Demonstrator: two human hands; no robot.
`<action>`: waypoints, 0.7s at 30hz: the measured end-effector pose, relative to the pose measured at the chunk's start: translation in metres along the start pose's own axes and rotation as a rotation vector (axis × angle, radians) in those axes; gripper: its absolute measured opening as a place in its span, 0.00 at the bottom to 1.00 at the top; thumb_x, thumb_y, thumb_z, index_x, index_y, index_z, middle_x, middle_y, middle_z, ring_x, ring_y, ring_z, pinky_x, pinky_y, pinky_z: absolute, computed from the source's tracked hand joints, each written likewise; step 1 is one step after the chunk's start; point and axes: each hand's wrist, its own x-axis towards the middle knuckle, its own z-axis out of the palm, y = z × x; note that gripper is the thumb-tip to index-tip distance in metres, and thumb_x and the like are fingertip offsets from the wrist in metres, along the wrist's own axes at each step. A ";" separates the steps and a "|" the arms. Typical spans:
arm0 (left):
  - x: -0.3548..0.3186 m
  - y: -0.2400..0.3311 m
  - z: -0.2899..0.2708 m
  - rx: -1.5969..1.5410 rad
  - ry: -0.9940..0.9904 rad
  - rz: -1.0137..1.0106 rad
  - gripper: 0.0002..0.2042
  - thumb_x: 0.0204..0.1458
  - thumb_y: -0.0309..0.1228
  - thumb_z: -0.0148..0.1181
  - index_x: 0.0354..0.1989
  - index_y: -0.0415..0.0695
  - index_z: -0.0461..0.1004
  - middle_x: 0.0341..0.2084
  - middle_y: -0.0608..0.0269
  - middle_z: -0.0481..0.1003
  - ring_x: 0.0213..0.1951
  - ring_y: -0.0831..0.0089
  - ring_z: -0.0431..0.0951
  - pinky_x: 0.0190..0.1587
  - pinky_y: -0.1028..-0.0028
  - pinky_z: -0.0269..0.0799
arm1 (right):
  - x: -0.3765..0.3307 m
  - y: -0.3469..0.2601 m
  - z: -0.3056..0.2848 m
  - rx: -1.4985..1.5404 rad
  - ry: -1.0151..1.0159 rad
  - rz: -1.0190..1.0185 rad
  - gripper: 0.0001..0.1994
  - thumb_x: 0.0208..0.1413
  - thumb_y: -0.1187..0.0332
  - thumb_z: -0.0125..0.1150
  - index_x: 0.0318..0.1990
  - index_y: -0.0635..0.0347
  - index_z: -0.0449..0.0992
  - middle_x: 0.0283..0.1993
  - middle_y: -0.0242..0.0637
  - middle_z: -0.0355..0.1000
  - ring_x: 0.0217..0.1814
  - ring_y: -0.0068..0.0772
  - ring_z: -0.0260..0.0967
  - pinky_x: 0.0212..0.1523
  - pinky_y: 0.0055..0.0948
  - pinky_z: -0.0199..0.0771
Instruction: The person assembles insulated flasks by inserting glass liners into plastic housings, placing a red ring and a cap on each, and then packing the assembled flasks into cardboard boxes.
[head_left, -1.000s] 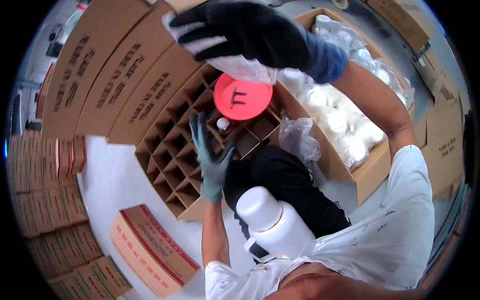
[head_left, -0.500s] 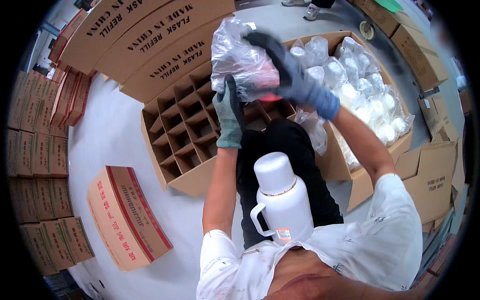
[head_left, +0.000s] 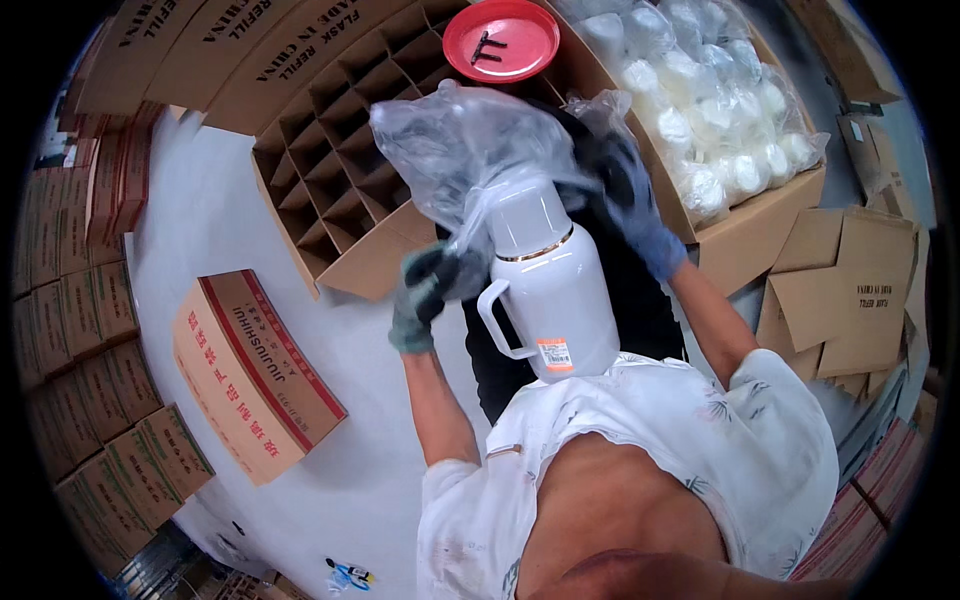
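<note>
A white vacuum flask (head_left: 562,290) with a handle, a gold ring under its cup lid and an orange-and-white label stands upright against my lap. A clear plastic bag (head_left: 470,140) spreads over and around the top of its lid. My left hand (head_left: 425,295), in a grey-green glove with dark fingers, is closed on the bag's lower left edge beside the flask. At the bag's right edge is my right hand (head_left: 630,200), in a blue-grey glove. Its dark fingers are partly blurred, and they look closed on the film.
A divided carton (head_left: 370,260) lies ahead, with a red dish (head_left: 540,62) holding small black pieces at its side. To the right is a carton (head_left: 760,225) of bagged white items. A printed carton (head_left: 255,375) sits on the floor at left, near stacked cartons (head_left: 80,330).
The plastic bag has come down from above the cartons onto the flask's lid. Both hands have moved nearer to me and apart. The red dish now shows uncovered, and the view has shifted.
</note>
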 end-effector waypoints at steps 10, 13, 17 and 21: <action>-0.125 0.032 0.069 0.218 -0.391 -0.703 0.18 0.41 0.19 0.61 0.45 0.33 0.73 0.40 0.53 0.75 0.37 0.68 0.77 0.42 0.72 0.73 | -0.133 -0.048 -0.100 0.076 -0.731 -0.189 0.19 0.32 0.70 0.61 0.39 0.56 0.71 0.47 0.46 0.63 0.56 0.51 0.58 0.59 0.54 0.57; -0.120 0.040 0.111 0.280 -0.607 -0.569 0.19 0.44 0.21 0.61 0.49 0.34 0.71 0.43 0.54 0.75 0.43 0.66 0.76 0.47 0.71 0.71 | -0.139 -0.040 -0.141 0.065 -1.026 -0.153 0.19 0.36 0.68 0.61 0.43 0.55 0.72 0.50 0.46 0.63 0.58 0.51 0.57 0.60 0.53 0.55; -0.098 0.042 0.192 0.595 -0.988 0.017 0.25 0.54 0.37 0.55 0.59 0.41 0.62 0.53 0.49 0.68 0.54 0.59 0.69 0.55 0.69 0.62 | -0.049 -0.063 -0.164 0.420 -0.646 0.581 0.18 0.49 0.70 0.58 0.48 0.61 0.69 0.50 0.46 0.65 0.53 0.41 0.64 0.59 0.33 0.61; -0.079 0.014 0.254 0.832 -1.138 0.117 0.28 0.55 0.43 0.52 0.59 0.38 0.60 0.50 0.45 0.68 0.51 0.54 0.69 0.54 0.64 0.63 | -0.017 -0.110 -0.124 0.301 -0.531 0.574 0.29 0.50 0.61 0.65 0.57 0.66 0.64 0.47 0.43 0.68 0.51 0.30 0.66 0.53 0.27 0.64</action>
